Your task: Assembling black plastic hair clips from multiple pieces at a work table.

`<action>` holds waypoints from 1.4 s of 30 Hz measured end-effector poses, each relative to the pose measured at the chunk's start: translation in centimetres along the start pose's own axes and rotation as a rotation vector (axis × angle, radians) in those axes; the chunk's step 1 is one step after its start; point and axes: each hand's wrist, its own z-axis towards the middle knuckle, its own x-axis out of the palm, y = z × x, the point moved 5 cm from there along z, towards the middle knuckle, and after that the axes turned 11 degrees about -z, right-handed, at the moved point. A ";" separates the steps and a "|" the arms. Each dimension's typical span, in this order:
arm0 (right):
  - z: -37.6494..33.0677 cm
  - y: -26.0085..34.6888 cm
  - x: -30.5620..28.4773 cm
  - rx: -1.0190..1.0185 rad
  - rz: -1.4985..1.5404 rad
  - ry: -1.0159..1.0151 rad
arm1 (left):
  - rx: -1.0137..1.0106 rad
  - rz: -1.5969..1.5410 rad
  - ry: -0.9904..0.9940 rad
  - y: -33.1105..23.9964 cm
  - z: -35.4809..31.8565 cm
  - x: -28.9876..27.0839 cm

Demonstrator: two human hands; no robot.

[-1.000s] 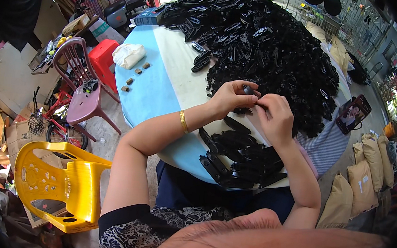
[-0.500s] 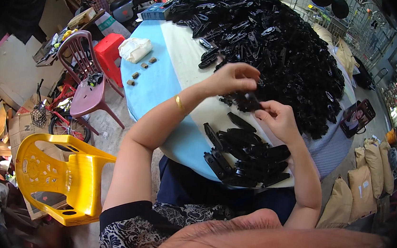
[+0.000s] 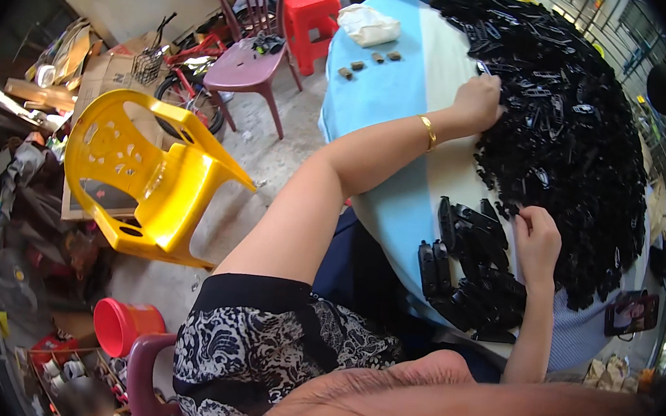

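Note:
A large heap of small black plastic pieces (image 3: 579, 151), some with shiny metal strips like hair clips, covers the right of the round table (image 3: 375, 108). My left hand (image 3: 478, 103) is at the heap's left edge, fingers curled in; a shiny-edged piece shows by the fingertips, but what they hold is hidden. Lower down, my right hand (image 3: 538, 237) pinches a small black piece (image 3: 512, 212) at the heap's near edge. Just left of it lies a smaller group of longer, curved black pieces (image 3: 478, 246), laid close together near the table's front.
Several brown chunks (image 3: 357, 65) and a white bag (image 3: 369, 26) lie on the blue cloth. A phone (image 3: 631, 313) stands at the right. Left are a yellow chair (image 3: 178, 193), a pink chair (image 3: 242, 71), a red stool (image 3: 307, 33) and a red bucket (image 3: 125, 326).
The view has swung left, so the table sits farther right. My hands, close together before, are now apart: the left reaches to the heap's far-left edge, the right stays low beside the heap.

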 end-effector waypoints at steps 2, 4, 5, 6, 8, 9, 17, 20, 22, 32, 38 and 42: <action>-0.1 0.2 -0.6 -0.015 -0.007 -0.023 | -0.017 -0.255 -0.025 -1.5 0.3 -0.6; -0.3 0.3 -1.4 -0.074 -0.103 -0.038 | -0.112 -0.581 0.049 -3.4 -0.1 0.0; -0.3 0.3 -1.6 -0.041 -0.087 -0.031 | -0.093 -0.678 0.069 -4.1 -0.5 0.6; -0.4 0.2 -2.0 0.014 -0.056 -0.054 | -0.190 -0.912 0.177 -5.1 -1.0 1.7; -0.3 -0.4 -2.5 0.058 -0.010 -0.199 | -0.360 -1.283 0.373 -6.4 -3.1 1.8; -0.2 -1.0 -2.1 0.128 0.128 -0.274 | -0.413 -1.374 0.469 -6.0 -4.0 1.9; -1.3 0.2 -6.3 0.001 0.205 -0.613 | -0.548 -1.501 0.798 -9.2 -8.2 4.3; -1.2 1.1 -6.5 -0.099 0.093 -0.602 | -0.548 -1.444 0.826 -9.5 -8.5 4.3; -1.2 1.1 -6.4 -0.132 0.052 -0.603 | -0.529 -1.421 0.823 -9.5 -8.4 4.3; -1.1 1.8 -5.6 -0.220 -0.147 -0.530 | -0.533 -1.393 0.723 -9.4 -8.5 4.1; -0.8 -2.2 -1.9 0.404 0.845 0.102 | -0.162 -1.020 0.719 -11.4 -8.1 1.6; -0.9 -1.9 -2.0 0.353 0.747 0.058 | -0.060 -0.981 0.703 -11.7 -7.7 0.9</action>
